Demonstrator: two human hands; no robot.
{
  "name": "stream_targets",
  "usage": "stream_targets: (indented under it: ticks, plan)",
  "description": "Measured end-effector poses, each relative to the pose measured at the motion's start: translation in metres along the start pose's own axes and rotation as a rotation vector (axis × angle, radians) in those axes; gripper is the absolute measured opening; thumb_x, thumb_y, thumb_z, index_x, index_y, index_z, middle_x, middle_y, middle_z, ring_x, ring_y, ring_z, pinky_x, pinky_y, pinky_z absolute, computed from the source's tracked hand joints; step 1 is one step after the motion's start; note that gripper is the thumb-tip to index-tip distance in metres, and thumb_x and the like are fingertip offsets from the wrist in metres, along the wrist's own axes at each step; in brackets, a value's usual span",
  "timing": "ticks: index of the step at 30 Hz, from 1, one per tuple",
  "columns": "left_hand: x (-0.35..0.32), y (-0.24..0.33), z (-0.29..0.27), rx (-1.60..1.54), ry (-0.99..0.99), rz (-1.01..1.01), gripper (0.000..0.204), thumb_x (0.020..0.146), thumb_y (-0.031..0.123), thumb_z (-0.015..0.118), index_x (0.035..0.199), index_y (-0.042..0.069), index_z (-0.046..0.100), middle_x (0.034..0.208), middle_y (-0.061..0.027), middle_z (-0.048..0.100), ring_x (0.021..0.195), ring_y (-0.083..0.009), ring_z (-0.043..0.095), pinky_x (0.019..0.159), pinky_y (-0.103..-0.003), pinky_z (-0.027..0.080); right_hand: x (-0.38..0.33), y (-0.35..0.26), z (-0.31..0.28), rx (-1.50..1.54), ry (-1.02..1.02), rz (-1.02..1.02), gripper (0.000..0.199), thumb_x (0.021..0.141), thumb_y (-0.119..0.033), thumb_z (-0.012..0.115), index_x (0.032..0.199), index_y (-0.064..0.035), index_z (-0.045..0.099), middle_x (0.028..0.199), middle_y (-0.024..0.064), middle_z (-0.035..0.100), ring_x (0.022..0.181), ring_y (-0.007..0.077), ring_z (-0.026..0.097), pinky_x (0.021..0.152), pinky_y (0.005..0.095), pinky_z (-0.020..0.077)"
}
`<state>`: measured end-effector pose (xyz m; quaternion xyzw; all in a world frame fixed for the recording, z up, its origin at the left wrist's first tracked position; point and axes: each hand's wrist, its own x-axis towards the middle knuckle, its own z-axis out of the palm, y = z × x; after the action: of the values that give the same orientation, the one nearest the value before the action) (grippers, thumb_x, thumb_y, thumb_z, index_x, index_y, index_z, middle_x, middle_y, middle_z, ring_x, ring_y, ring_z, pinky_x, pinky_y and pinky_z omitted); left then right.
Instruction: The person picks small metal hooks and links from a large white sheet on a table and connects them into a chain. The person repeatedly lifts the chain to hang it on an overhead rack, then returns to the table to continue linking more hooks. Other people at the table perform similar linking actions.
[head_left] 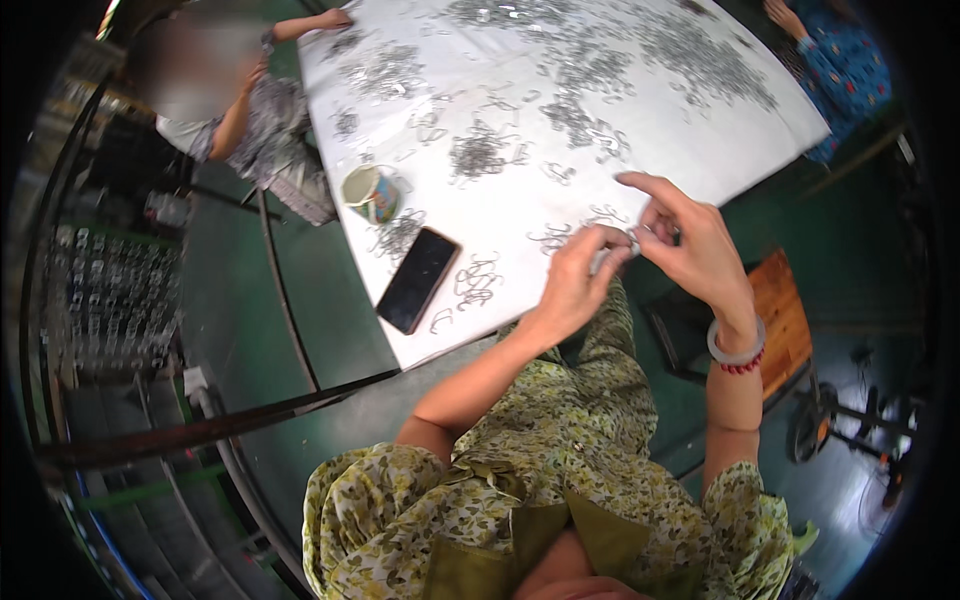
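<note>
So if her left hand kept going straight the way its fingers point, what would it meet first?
Probably the right hand, close ahead of the left hand; both pinch a small metal piece between them.

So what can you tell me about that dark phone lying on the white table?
The phone is a slim black rectangle with rounded corners, lying flat with its glossy dark screen up and unlit. It sits near the table's near edge, angled diagonally. A cup stands just beyond it, and loose bent wire clips lie scattered around it; whether any touch it is unclear. Neither hand touches it; the left hand works to its right.
</note>
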<state>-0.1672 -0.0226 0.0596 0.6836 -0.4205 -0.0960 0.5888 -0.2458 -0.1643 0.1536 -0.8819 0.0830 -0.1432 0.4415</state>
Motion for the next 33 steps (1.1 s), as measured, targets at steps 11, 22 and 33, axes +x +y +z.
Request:
stream_targets:
  ticks: [11,22,33]
  plan:
    - [0.08,-0.116,-0.068,0.571,0.185,-0.082,0.023,0.089,0.02,0.066,0.087,-0.002,0.069,0.087,-0.0218,0.067,0.079,-0.0357,0.065,0.068,-0.044,0.05,-0.011,0.005,0.01,0.24,0.218,0.11,0.008,0.079,0.002,0.074,0.083,0.0042,0.068,0.07,0.0059,0.069,0.061,0.0079,0.063,0.055,0.0206,0.0485]
    - [0.112,-0.185,-0.059,1.026,0.009,-0.167,0.016,0.079,0.001,0.058,0.093,-0.008,0.06,0.096,-0.0249,0.064,0.091,-0.0375,0.064,0.072,-0.046,0.055,-0.016,0.009,0.017,0.261,0.235,0.13,0.008,0.079,0.003,0.073,0.085,0.0044,0.069,0.072,0.0051,0.069,0.06,0.0082,0.063,0.054,0.0202,0.0477]
    - [0.108,-0.187,-0.097,0.75,0.228,-0.054,0.012,0.085,0.008,0.063,0.091,0.0,0.067,0.086,-0.0245,0.066,0.08,-0.0401,0.065,0.072,-0.048,0.051,-0.023,-0.003,0.025,0.335,0.244,0.096,0.009,0.081,0.005,0.071,0.089,0.005,0.068,0.077,0.0061,0.069,0.062,0.0088,0.064,0.055,0.0198,0.0475]
